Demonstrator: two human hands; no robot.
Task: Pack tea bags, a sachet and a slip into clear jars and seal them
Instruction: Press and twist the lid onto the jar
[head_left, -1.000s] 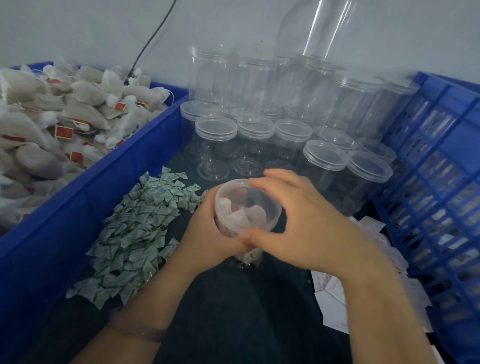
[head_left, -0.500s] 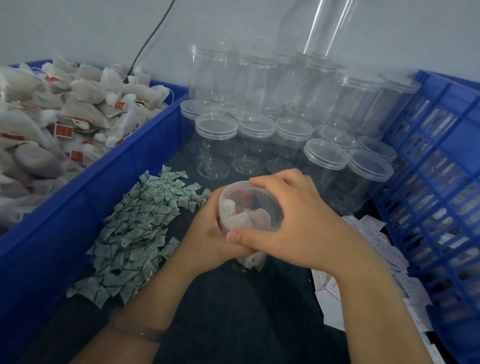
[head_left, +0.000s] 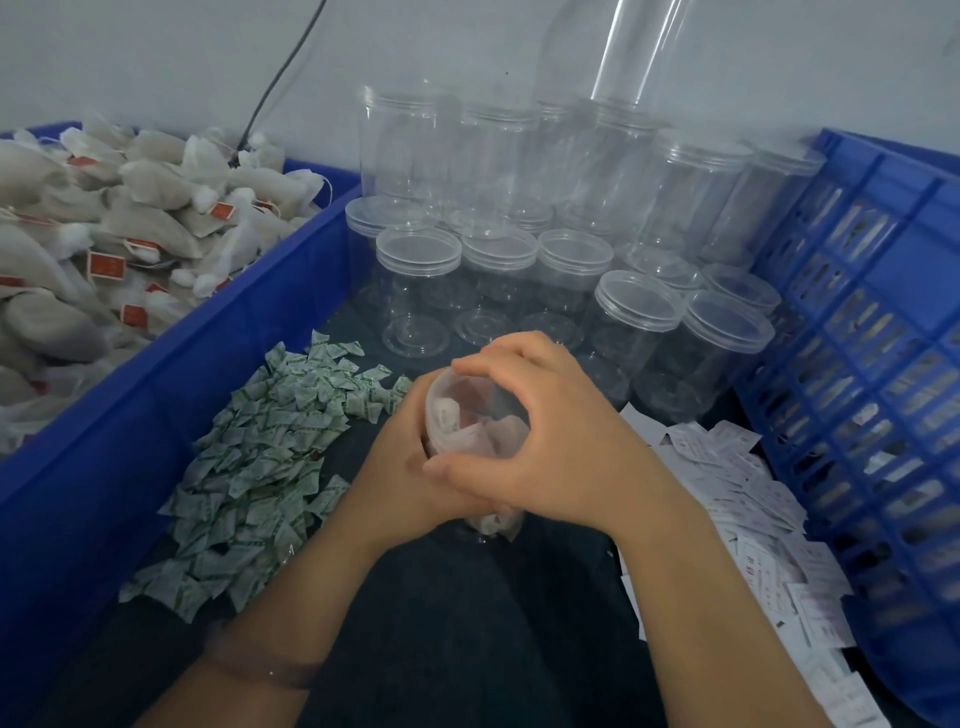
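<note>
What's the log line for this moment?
phase: sealing | left grip: holds jar | right grip: curled on lid | contents: tea bags | lid seated: cannot tell

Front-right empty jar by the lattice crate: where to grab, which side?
Take the jar by its lid rim, coming from above, probably: it stands upright, another jar crowds one side and the lattice crate the other, leaving the top free.

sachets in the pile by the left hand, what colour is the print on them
Green print on white sachets, clearest in the head view, the only one.
</note>
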